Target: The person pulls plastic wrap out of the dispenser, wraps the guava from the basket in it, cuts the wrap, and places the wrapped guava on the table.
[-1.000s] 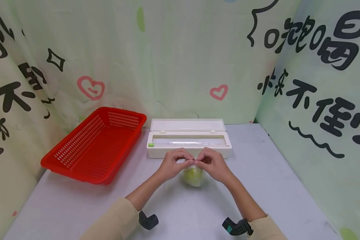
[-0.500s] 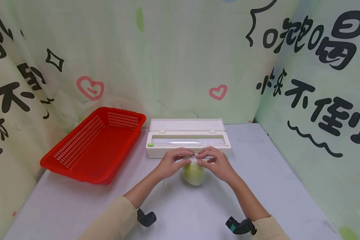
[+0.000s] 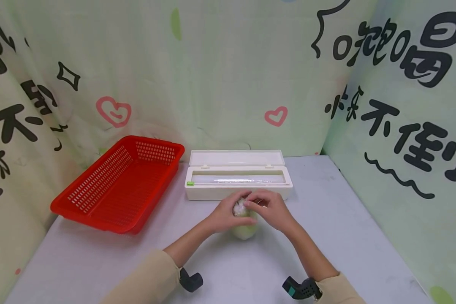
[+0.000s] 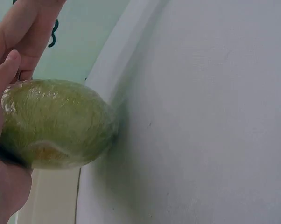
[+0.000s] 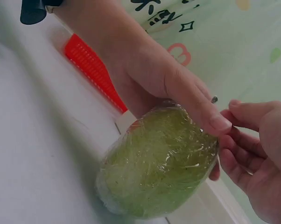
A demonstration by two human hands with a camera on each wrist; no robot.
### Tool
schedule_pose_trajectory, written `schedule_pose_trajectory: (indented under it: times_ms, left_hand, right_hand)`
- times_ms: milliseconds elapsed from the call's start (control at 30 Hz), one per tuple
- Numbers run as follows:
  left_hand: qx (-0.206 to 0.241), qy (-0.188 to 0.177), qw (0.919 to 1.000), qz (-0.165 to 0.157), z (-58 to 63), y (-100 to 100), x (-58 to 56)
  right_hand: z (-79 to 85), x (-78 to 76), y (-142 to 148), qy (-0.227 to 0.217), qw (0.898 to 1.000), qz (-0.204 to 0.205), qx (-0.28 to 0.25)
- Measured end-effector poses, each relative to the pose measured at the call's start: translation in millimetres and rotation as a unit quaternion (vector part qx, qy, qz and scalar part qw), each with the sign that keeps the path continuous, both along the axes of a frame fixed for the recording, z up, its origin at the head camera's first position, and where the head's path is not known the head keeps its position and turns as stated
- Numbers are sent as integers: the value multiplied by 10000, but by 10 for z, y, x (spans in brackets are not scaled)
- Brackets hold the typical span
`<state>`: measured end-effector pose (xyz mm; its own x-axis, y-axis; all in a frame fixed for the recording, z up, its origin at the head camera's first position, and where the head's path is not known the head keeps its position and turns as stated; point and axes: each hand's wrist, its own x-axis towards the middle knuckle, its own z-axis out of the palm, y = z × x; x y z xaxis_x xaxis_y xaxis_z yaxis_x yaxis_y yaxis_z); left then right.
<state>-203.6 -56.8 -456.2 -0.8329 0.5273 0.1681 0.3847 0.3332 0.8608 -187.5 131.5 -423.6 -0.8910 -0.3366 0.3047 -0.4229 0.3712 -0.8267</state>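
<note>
A green, pear-like fruit (image 5: 154, 163) wrapped in cling film (image 5: 196, 164) stands on the table in front of the white film dispenser (image 3: 238, 181). My left hand (image 3: 225, 214) holds its upper part, thumb on the near side and fingers behind. In the right wrist view, the left hand (image 5: 145, 70) curls round it, and a dark stem tip (image 5: 214, 99) shows beside the thumb. At the fruit's top, my right hand (image 3: 270, 207) pinches the gathered film with its fingertips; the exact contact is partly hidden. A reddish patch (image 4: 49, 151) shows low on the fruit in the left wrist view.
A red perforated plastic basket (image 3: 110, 190) stands at the left of the white table (image 3: 327, 202). The dispenser's lid (image 3: 237, 158) is raised at the back. Printed curtains (image 3: 213, 84) hang behind and along both sides.
Both hands pinched at the fruit's top, then spread slightly apart. Now the left hand has moved right and wrapped round the upper part, while the right hand stays at the top.
</note>
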Motion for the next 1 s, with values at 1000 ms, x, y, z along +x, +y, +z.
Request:
schedule_pose_trajectory:
  times_ms: [1000]
  left_hand:
    - [2246,-1228,9428,2135,194,-56,-24]
  right_hand:
    - [-307,115,-295,-1579,9874,-102,-73]
